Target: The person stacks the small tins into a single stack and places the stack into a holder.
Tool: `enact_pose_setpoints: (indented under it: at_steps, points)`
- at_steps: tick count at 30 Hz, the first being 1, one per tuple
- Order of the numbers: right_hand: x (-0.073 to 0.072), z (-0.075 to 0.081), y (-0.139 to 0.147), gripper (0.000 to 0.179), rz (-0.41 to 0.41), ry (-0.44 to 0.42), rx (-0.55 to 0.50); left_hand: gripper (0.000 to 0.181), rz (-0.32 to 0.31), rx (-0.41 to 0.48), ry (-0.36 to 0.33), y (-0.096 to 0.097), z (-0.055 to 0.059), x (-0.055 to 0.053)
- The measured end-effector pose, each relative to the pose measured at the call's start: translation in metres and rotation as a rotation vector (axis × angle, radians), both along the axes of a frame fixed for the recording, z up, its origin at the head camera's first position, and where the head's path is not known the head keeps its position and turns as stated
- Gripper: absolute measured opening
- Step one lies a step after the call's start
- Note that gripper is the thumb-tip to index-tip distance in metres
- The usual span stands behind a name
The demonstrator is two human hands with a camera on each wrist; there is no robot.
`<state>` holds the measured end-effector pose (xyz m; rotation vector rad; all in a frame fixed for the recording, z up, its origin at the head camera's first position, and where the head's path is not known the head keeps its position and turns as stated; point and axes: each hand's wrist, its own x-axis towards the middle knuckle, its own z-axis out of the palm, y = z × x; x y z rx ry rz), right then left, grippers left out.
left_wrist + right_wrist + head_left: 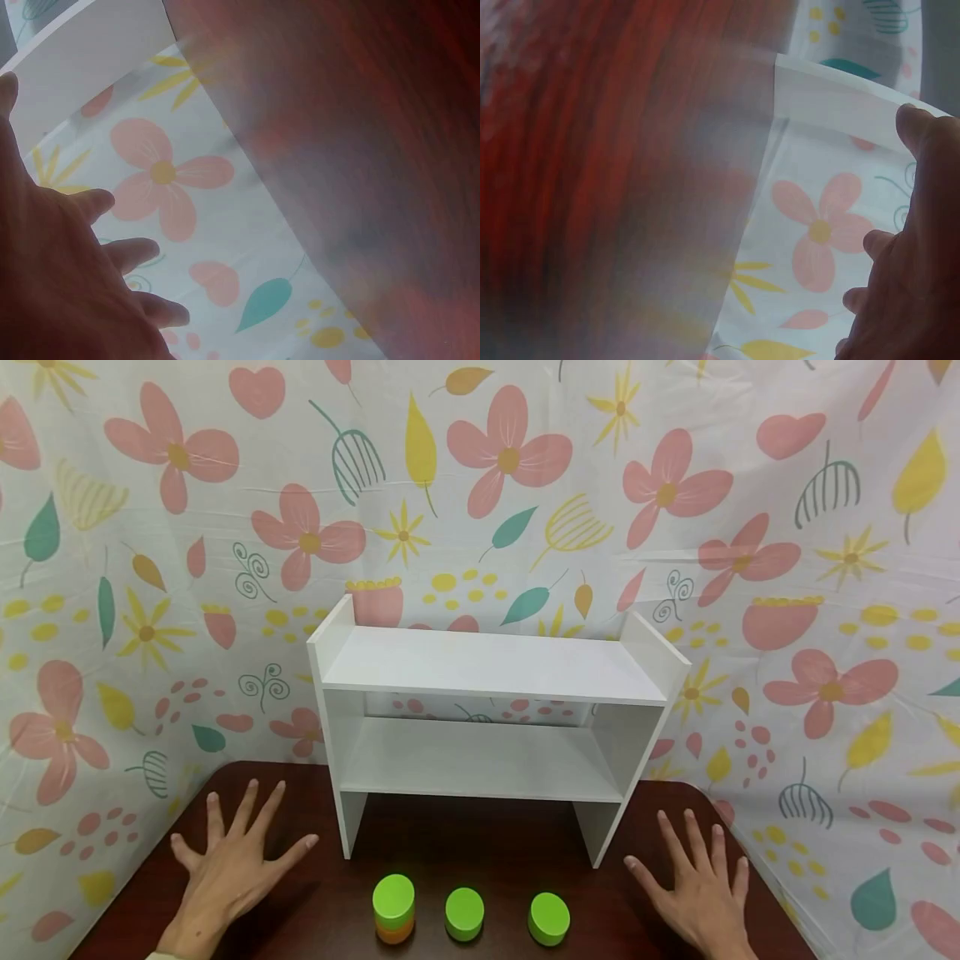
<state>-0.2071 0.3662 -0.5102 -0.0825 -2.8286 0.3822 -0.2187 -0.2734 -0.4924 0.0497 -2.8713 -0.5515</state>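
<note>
My left hand (234,868) is spread with straight fingers over the left side of the table, holding nothing. On the right side my right hand (699,893) is spread in the same way, also with nothing in it. Between them, near the front, stand three small green-lidded jars in a row. The left jar (393,906) is taller and shows an orange lower part. The middle jar (464,913) and the right jar (549,918) show green only. Each wrist view shows its hand's fingers at the edge, apart from any object.
Behind the jars stands a white two-tier shelf (480,760) with raised side panels, its boards bare. The dark red-brown table (465,835) has rounded back corners. A flower-patterned cloth (480,485) hangs around the back and sides.
</note>
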Motion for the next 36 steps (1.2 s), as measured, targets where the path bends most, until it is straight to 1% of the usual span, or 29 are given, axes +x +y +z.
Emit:
enact_pose_setpoints:
  at_steps: [4,8,12,16,20,29,36]
  points:
    - [0.0001,0.0023,-0.0004,0.097,0.006,-0.011,0.001,0.108,-0.003,-0.035,0.021,0.0012,-0.0004,-0.0009]
    - [-0.0004,0.0026,-0.0004,0.098,0.007,-0.015,0.001,0.109,-0.013,-0.042,0.028,0.0018,-0.001,-0.0013]
    - [-0.0012,0.0005,0.0005,0.098,0.014,0.009,0.004,0.108,-0.018,-0.041,0.034,0.0013,-0.0011,-0.0012]
    - [-0.0027,-0.0025,0.0017,0.097,0.029,0.04,0.005,0.107,-0.019,-0.038,0.025,0.0011,-0.0006,-0.001]
    - [-0.0045,-0.0042,0.0026,0.096,0.041,0.047,-0.001,0.107,-0.017,-0.042,0.027,0.0016,0.0005,-0.001]
    - [-0.0034,-0.003,0.0012,0.092,0.071,0.084,-0.023,0.106,-0.014,-0.05,0.076,0.0011,0.0038,-0.0025]
    - [-0.0021,-0.0019,-0.0002,0.09,0.086,0.115,-0.03,0.099,-0.012,-0.04,0.144,0.0018,0.0025,-0.0029]
